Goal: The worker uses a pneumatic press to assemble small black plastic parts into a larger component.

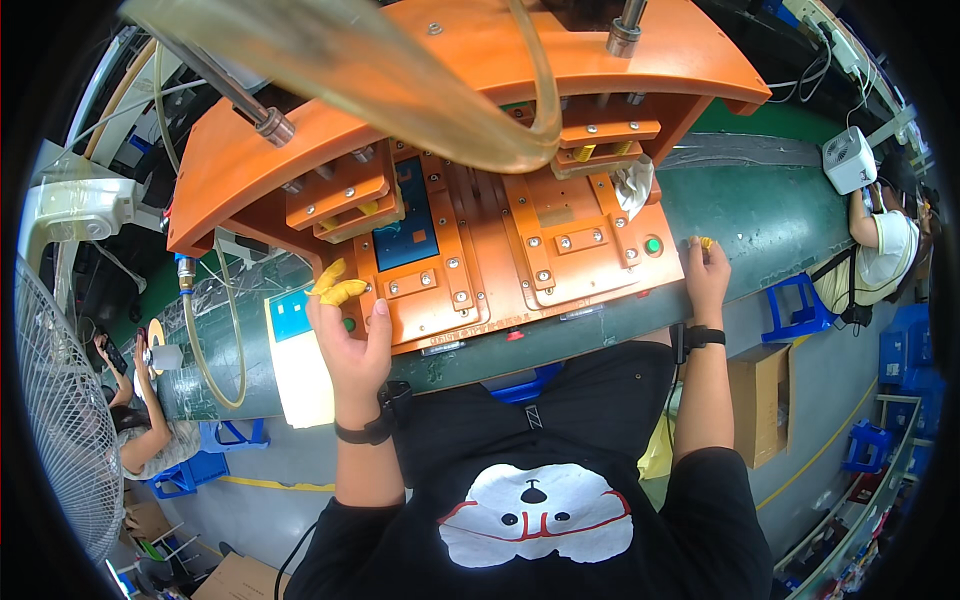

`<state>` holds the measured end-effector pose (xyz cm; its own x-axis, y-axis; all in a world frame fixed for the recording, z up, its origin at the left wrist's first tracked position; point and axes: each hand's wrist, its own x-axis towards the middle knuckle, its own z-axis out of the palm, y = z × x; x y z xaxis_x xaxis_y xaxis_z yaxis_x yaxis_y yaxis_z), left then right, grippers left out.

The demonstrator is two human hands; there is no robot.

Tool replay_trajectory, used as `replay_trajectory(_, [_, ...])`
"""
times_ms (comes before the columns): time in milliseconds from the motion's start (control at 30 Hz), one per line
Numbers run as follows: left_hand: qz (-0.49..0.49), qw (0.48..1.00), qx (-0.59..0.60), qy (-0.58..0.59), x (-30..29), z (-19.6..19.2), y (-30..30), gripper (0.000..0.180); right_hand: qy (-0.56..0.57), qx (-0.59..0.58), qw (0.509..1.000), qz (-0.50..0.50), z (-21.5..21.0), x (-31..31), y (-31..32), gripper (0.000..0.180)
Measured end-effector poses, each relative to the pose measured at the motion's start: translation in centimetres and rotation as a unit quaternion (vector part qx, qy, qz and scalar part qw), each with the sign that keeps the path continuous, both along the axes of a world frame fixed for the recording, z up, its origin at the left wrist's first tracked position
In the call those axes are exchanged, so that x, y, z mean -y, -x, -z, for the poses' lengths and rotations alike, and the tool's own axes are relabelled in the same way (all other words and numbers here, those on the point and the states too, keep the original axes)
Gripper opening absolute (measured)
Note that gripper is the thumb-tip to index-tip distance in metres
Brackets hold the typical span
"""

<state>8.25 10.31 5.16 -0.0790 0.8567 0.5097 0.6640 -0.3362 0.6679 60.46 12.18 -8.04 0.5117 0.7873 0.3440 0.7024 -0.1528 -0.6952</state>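
Note:
My left hand (352,350) is at the front left corner of an orange press (470,325), thumb and fingers apart, with yellow finger cots on some fingertips. It holds nothing that I can see and partly covers a dark green button (349,325). My right hand (707,278) is off the press's front right corner, near a bright green button (653,246) but apart from it. Its fingers are curled, one in a yellow cot, and nothing shows in them. A flat blue panel (408,215) lies in the left bed of the press; the right bed (560,212) shows bare orange plate.
A blurred clear hose (400,85) arcs over the press. A white cloth (633,187) hangs at its right block. Pale sheets (303,380) with a blue piece (290,315) lie left on the green table (770,215). A fan (65,410) and co-workers are at the sides.

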Motion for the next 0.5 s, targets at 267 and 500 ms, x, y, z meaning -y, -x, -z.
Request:
replay_trajectory(267, [0.011,1.0,-0.003,-0.001,0.1,0.0,0.2,0.028,-0.063,0.001,0.998,-0.01,-0.4,-0.1,0.8,0.022])
replay_trajectory(500, [0.047,0.975,0.211,-0.05,0.4,1.2,1.8,0.023,-0.058,-0.01,0.998,-0.014,0.0,-0.1,0.6,0.023])
